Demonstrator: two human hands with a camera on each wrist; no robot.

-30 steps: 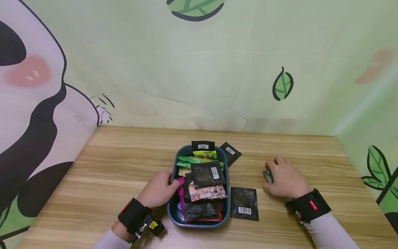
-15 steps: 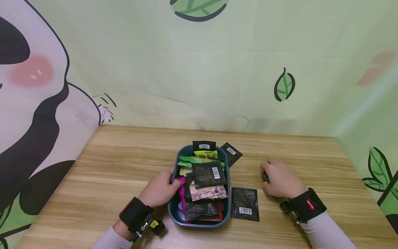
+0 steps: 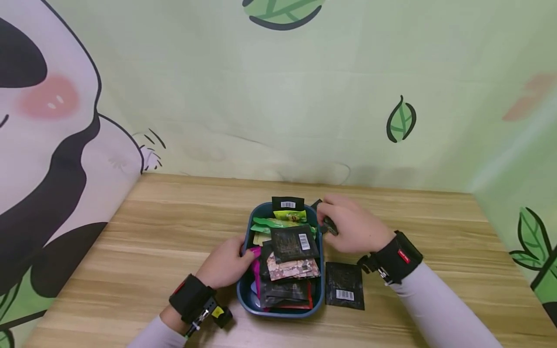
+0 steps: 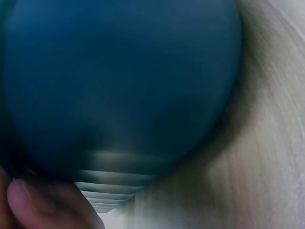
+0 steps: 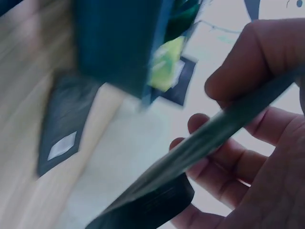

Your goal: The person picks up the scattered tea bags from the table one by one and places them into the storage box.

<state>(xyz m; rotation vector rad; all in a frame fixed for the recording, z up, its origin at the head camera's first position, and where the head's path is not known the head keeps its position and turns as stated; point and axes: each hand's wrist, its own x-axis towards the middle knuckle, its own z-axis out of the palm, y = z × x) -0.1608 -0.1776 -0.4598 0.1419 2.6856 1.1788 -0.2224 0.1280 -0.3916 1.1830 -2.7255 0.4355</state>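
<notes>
My left hand grips the left rim of a blue plastic basket, thumb over the edge; in the left wrist view the basket's wall fills most of the frame. Flat packets fill it: a black packet with a barcode on top, a pink patterned one under it, green ones behind. At the basket's right rim is my right hand, pinching a thin dark-green packet between thumb and fingers. The right wrist view shows this packet nearly edge-on.
A black packet lies on the wooden table right of the basket. Another black packet, mostly hidden behind my right hand, lies by the basket's far right corner. A printed cloth backdrop rises behind the table.
My right hand has moved left from the right part of the table to the basket's right rim, carrying the dark-green packet. My left hand keeps its grip on the basket.
</notes>
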